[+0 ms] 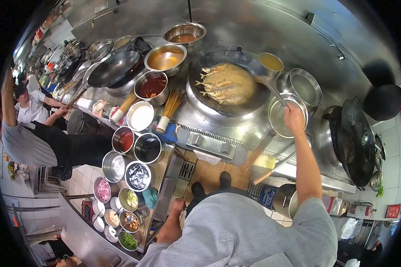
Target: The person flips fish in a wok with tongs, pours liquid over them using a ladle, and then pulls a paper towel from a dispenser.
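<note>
Golden fish (227,84) are frying left of the right hand (294,117); it's gripping a ladle (276,93), likely needing gentleness; left hand (178,205) unclear.

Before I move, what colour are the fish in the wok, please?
The fish are golden tan, clearest in the head view.

Bare steel (196,122) between the wok (204,64) and the knobs (226,148) leaves a narrow way through. Brushes (171,103) and bowls (154,91) crowd its left — on the right, a utensil (277,93) slants over a pot (277,116), and wooden handles (258,151) cross the stove's front edge.
</note>
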Demonstrator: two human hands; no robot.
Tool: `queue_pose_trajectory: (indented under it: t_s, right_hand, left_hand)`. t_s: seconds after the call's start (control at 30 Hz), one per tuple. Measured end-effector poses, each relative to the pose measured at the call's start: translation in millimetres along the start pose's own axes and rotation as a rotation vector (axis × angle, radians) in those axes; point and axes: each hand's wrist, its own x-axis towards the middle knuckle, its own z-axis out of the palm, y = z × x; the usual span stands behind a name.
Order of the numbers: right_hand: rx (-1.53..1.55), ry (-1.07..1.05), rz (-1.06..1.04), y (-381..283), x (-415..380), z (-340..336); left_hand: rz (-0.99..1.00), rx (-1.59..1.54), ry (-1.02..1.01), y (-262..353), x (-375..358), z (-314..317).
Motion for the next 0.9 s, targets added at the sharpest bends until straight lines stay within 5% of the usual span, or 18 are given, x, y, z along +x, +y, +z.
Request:
queue_pose_trajectory:
  t_s: [0.1, 0.33, 0.53, 0.63, 0.73, 0.83, 0.9]
  right_hand:
    - [0.135, -0.053, 0.231, -15, -16, 13]
    - [0.03, -0.274, 0.311, -66, 2, 18]
    - [-0.087, -0.314, 0.282, -91, 8, -37]
    - [-0.191, -0.29, 0.207, -112, -5, -77]
    - [-0.23, -0.249, 0.132, -110, 0, -71]
    - [-0.228, -0.249, 0.103, -105, 16, -47]
    - [-0.234, -0.319, 0.11, -113, 21, -37]
  left_hand:
    - [-0.01, 0.004, -0.017, 14, -10, -2]
    - [0.021, 0.031, -0.064, 28, -22, -5]
    - [-0.088, -0.59, -0.18, -6, -6, 5]
    - [-0.165, -0.5, -0.132, -3, -16, 6]
    - [0.455, 0.69, -0.155, -16, -9, 3]
    - [0.58, 0.751, -0.041, -39, -7, 10]
    - [0.578, 0.643, -0.16, -52, 8, 10]
